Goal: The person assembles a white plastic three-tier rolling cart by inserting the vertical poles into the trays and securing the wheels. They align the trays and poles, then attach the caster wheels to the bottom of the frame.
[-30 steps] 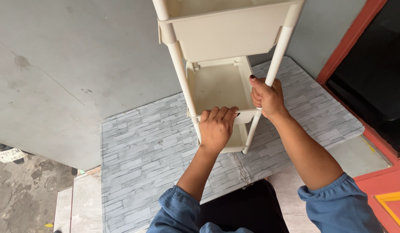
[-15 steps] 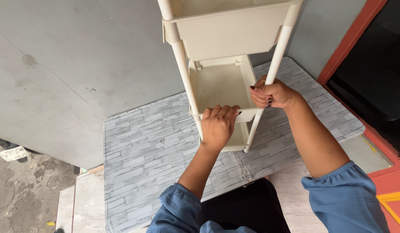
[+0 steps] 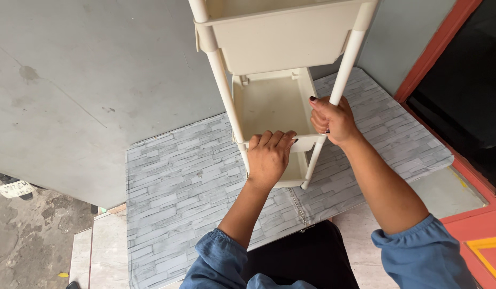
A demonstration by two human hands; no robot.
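A cream plastic tiered shelf rack stands upright on a grey stone-pattern mat. My left hand lies over the front rim of the middle tray, fingers curled onto its edge. My right hand is wrapped around the rack's front right white pole, just above that tray. Below it a lower tray shows partly behind my left hand. Both blue sleeves reach in from the bottom edge.
A grey wall rises behind the mat. A red door frame with a dark opening is at the right. Pale floor tiles and rough concrete ground lie to the left. Black fabric sits between my arms.
My right hand slid from the tray's right edge up onto the front right pole and closed around it. My left hand stayed on the tray rim.
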